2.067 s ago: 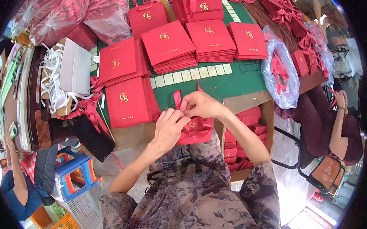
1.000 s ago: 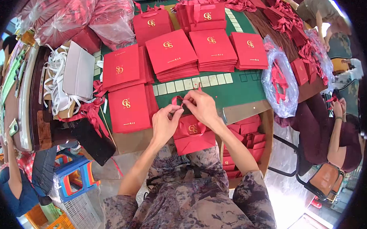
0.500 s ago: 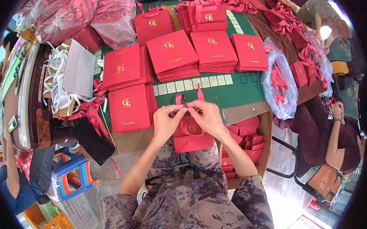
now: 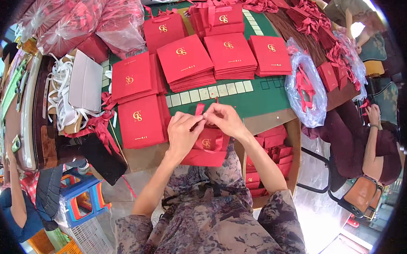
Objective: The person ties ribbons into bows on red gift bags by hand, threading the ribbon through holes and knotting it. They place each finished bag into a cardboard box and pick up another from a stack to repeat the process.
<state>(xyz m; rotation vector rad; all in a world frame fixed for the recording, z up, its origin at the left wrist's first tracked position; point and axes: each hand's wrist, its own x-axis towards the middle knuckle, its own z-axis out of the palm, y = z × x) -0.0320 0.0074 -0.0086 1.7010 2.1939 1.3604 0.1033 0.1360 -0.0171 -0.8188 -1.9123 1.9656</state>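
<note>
A red paper gift bag (image 4: 203,159) with a gold monogram hangs below my hands, in front of the table's near edge. Its red ribbon (image 4: 199,109) rises in a loop between my fingers. My left hand (image 4: 182,131) pinches the ribbon with thumb and forefinger. Close against it, the fingertips of my right hand (image 4: 226,121) are also closed on the ribbon. Both hands meet just above the bag, and the exact spot where the ribbon crosses is partly hidden by the fingers. Beside my left hand lies a stack of flat red bags (image 4: 143,122).
More stacked red bags (image 4: 185,60) cover the green table top (image 4: 238,104). A clear plastic bag of ribbon (image 4: 306,90) sits at the right edge. Under the table, a cardboard box (image 4: 295,157) holds several red bags. Blue stools (image 4: 82,191) stand lower left. Other people sit at both sides.
The bag has shifted slightly left and tilted. My right hand has turned, with its fingers lifted a little, while both hands remain together at the ribbon. The view has moved slightly.
</note>
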